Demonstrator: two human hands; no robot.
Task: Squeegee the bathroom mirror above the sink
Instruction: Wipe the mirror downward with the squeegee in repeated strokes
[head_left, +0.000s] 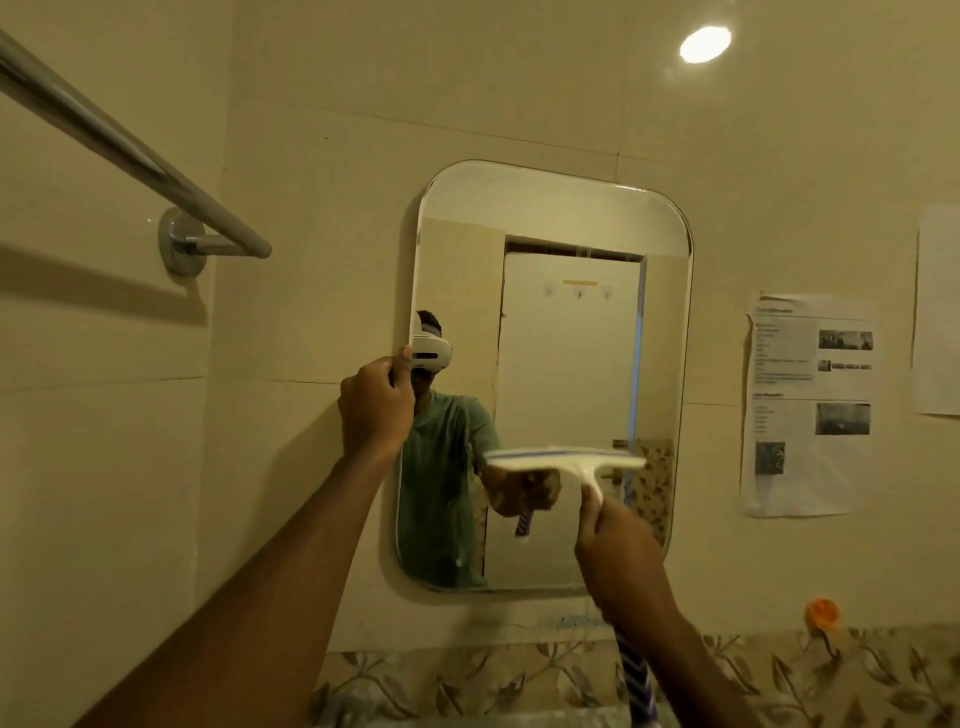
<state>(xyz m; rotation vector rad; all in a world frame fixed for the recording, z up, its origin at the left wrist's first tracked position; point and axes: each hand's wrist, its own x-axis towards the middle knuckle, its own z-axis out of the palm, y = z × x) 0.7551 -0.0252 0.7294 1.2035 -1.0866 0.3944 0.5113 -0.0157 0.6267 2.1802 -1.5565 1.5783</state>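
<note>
Mirror centred on the wall, rail to its left, papers to its right.

The rounded rectangular glass mirror (550, 332) is gripped at its left edge by the left hand (375, 402); the white plastic squeegee (566, 462), held by the right hand (618, 545), is set across its lower part. The chrome metal towel rail (130, 150) is mounted left, the printed paper sheet (808, 405) right.

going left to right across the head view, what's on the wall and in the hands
towel bar → left hand on the mirror's left edge → mirror → squeegee held by the right hand → printed sheet → orange hook
</note>
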